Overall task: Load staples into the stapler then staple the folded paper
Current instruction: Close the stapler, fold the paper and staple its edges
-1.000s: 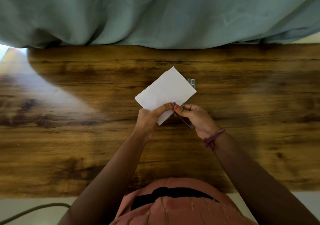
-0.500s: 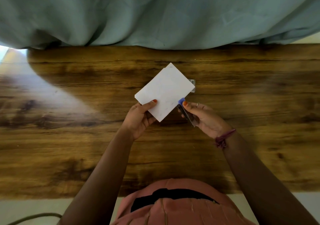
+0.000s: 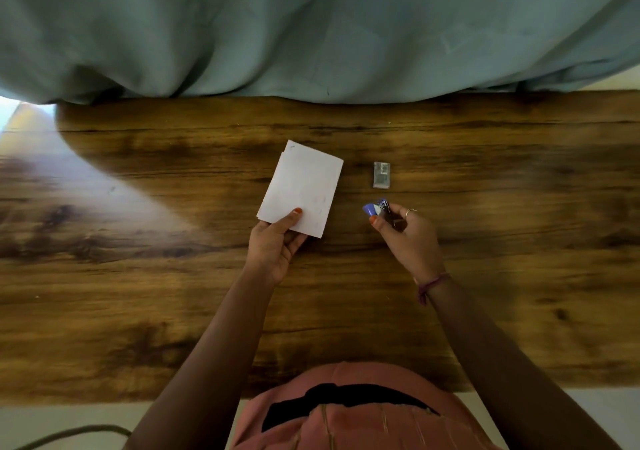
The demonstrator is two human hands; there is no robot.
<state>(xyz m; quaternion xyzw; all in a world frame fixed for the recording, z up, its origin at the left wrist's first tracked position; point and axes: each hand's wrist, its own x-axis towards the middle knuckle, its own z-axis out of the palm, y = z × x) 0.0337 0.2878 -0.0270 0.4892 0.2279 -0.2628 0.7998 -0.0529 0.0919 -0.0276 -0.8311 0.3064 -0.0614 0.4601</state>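
My left hand pinches the near corner of the folded white paper, thumb on top, over the middle of the wooden table. My right hand grips a small blue stapler, whose blue tip points away to the left, a hand's width right of the paper. A small grey staple box lies on the table just beyond the stapler.
A teal cloth hangs along the table's far edge. Bright light falls on the table's far left part. A dark cable lies on the floor at the near left.
My hands have drawn apart: the left carried the paper to the left, the right pulled the stapler off the paper's edge to the right. The staple box is now uncovered.
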